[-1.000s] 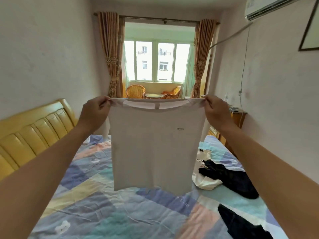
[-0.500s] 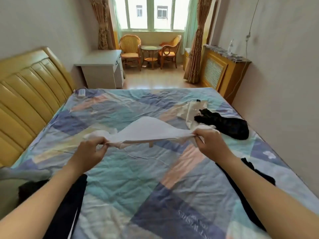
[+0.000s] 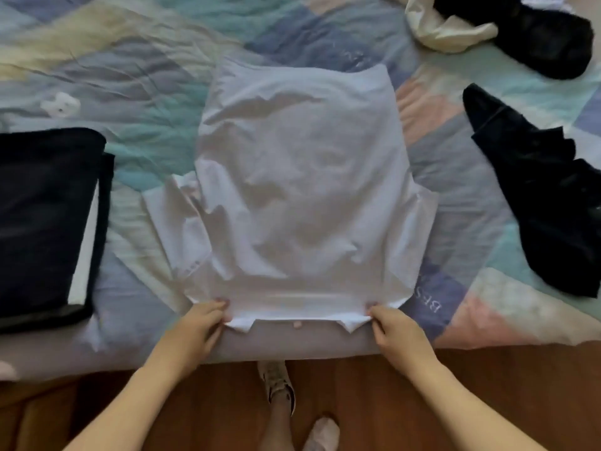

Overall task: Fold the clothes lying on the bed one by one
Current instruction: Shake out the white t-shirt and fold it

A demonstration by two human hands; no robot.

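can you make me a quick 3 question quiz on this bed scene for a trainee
1. True or false: the white T-shirt lies spread on the bed.
2. Multiple choice: what lies left of the shirt? A) a folded dark garment B) a pillow C) a towel
3. Short answer: where on the shirt does each hand have its grip?

Key
1. True; it lies spread out, still wrinkled.
2. A, the folded dark garment with a white layer showing at its edge.
3. The left hand and right hand pinch the near edge, one towards each end, close to the edge of the bed.
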